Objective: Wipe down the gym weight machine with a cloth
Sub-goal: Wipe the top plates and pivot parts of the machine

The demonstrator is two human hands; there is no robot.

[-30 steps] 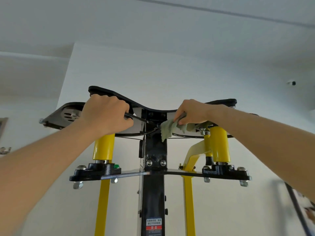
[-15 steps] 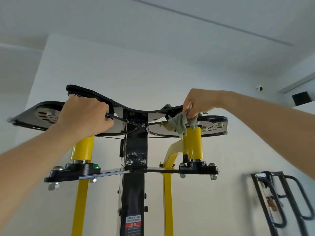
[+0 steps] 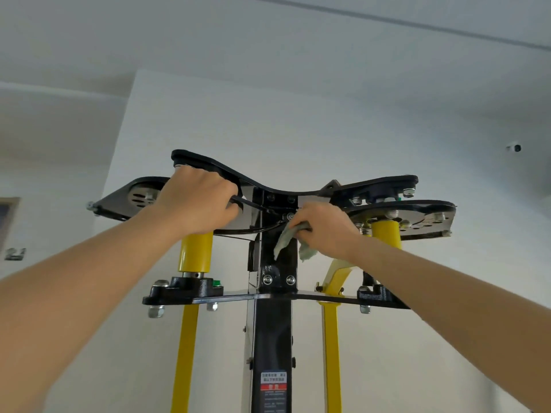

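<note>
The cloth (image 3: pixel 283 241) now hangs against the black centre post (image 3: pixel 272 329), just under the top plate (image 3: pixel 208 163), moved back from the right yellow sleeve (image 3: pixel 386 234). My right hand (image 3: pixel 326 231) bunches it in curled fingers. My left hand (image 3: pixel 195 202) still grips the top plate.

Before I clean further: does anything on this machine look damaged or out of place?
Nothing stands out. The left hand grips the top frame, the right hand holds the cloth at the black column; no part looks bent or broken.
</note>
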